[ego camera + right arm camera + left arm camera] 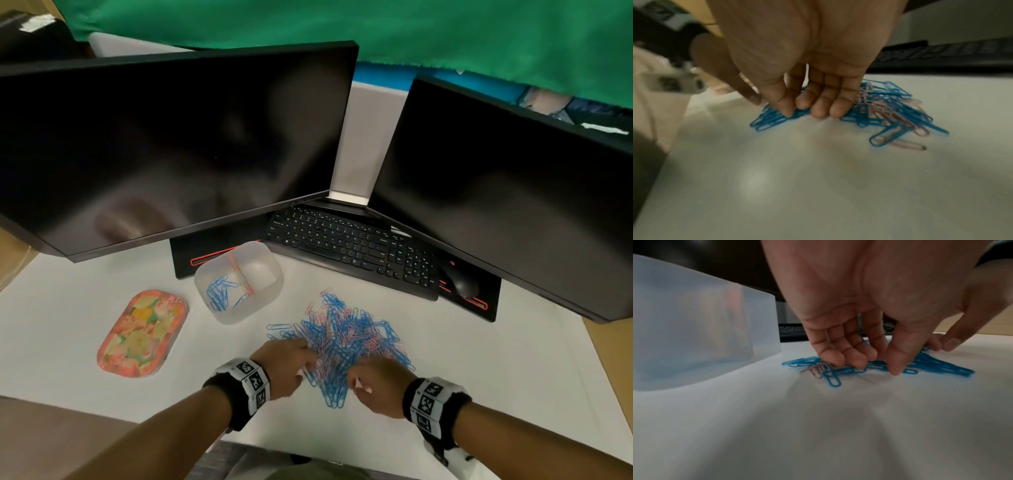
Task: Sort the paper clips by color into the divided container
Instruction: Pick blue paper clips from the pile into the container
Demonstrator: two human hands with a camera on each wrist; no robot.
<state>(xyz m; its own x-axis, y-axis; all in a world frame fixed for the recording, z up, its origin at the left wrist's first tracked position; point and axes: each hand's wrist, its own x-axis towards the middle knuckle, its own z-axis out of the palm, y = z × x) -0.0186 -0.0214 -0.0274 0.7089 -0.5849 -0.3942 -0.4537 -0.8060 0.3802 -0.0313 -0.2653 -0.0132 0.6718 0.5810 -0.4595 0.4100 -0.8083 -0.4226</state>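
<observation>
Paper clips (346,337), blue and pink mixed: one loose heap on the white desk surface (68,342), in front of the keyboard (346,245) and just right of the divided container (239,313).

Divided container: translucent, two compartments split by a partition with a pink-orange top edge. We count blue clips (221,294) in its left compartment only; the right compartment shows none.

Left hand (286,365): at the heap's near left edge. In the left wrist view we see its fingers (835,356) curled down onto the clips with the thumb pressing beside them, pinching at blue clips (840,371) against the desk.

Right hand (378,383): at the heap's near right edge. In the right wrist view its fingertips (819,112) and thumb close on blue clips (772,120) at the pile's rim.

Also noted: floral tray (142,334) left of the container; two dark monitors (178,144) behind; black mouse (460,284) right of the keyboard; marker wristbands (248,385) on both wrists.
</observation>
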